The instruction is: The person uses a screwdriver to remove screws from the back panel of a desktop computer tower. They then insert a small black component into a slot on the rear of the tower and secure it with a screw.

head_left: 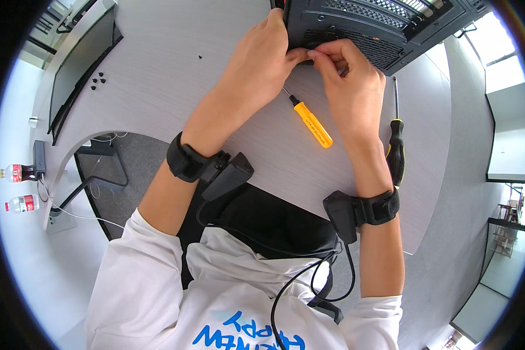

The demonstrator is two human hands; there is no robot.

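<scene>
A black computer case [361, 35] with slotted covers and mesh panels stands at the far edge of my view, tilted across the desk. My left hand [259, 61] grips its near left corner, the fingers partly hidden by the case and the thumb along its lower edge. My right hand [353, 79] is closed, thumb and index finger pinched at that same edge beside my left thumb. Whatever sits in the pinch is too small to make out. Below my hands lies a screwdriver with a yellow handle [313, 124]. A black and yellow screwdriver [396, 153] lies right of my right forearm.
The grey desk [157, 58] curves round me. Several small black screws [98, 80] lie on its left, with a single dark screw [200, 57] farther right. A monitor [81, 73] stands at the left edge. Two bottles [22, 203] are beyond. Black cables [309, 268] hang at my lap.
</scene>
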